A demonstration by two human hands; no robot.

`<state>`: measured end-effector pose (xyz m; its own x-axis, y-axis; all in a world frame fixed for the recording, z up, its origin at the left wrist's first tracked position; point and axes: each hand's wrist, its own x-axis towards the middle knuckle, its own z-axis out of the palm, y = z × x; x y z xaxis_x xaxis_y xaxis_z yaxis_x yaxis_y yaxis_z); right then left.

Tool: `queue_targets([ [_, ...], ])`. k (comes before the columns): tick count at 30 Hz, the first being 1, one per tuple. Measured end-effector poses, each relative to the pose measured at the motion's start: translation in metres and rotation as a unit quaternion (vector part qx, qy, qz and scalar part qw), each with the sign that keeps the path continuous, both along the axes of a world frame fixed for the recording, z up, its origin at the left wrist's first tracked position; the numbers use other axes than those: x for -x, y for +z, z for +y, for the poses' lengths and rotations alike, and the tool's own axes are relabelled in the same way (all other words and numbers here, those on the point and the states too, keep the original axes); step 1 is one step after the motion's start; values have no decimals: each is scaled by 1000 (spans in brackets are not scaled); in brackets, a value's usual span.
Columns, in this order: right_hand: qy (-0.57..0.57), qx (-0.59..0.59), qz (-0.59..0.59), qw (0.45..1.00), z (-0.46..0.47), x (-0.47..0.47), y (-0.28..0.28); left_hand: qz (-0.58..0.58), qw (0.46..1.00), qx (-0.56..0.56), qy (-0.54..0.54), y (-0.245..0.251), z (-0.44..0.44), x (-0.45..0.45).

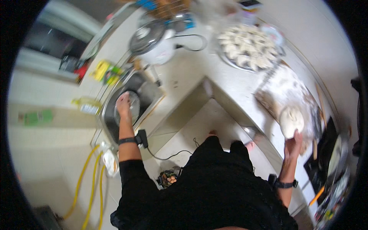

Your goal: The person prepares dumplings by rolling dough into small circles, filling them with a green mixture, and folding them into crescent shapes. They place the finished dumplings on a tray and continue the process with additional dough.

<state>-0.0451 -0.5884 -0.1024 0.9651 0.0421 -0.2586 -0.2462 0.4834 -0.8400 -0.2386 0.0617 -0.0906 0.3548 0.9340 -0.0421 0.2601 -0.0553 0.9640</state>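
Observation:
At the left, my left hand [123, 102] reaches over a round bowl [135, 107] in the metal sink [110, 120]; blur hides whether its fingers grip the bowl's rim. On the right, my right hand [293, 143] holds a round lump of dough [291, 122] by its near edge. The dough is over the near part of a floured wooden board [266, 105]. Beyond the board, a round metal tray [227, 61] bears several uncooked dumplings [247, 46].
A white rice cooker [161, 53] with a dark lid and a cable stands beyond the sink. A yellow bottle [89, 105] lies left of the sink. Yellow hoses [93, 187] run down at lower left. A rolling pin [319, 105] lies along the board's right side.

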Motion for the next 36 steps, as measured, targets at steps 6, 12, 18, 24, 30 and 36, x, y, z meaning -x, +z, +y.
queue_targets([
  [6,56,18,5,998,71,9,8,41,999,10,-3,0,74,63],
  [12,78,24,-3,997,100,12,21,-2,995,98,-30,-18,111,69],
  [18,39,15,-21,999,92,16,25,273,925,-259,-55,-64,166,90],
  [24,-63,17,9,998,54,26,31,312,894,-299,-120,-60,148,33],
  [30,-164,-7,27,986,-7,40,38,164,876,-192,-411,-50,-102,-150],
  [36,-207,-22,37,977,-72,38,22,51,730,-218,-646,-67,-382,-313],
])
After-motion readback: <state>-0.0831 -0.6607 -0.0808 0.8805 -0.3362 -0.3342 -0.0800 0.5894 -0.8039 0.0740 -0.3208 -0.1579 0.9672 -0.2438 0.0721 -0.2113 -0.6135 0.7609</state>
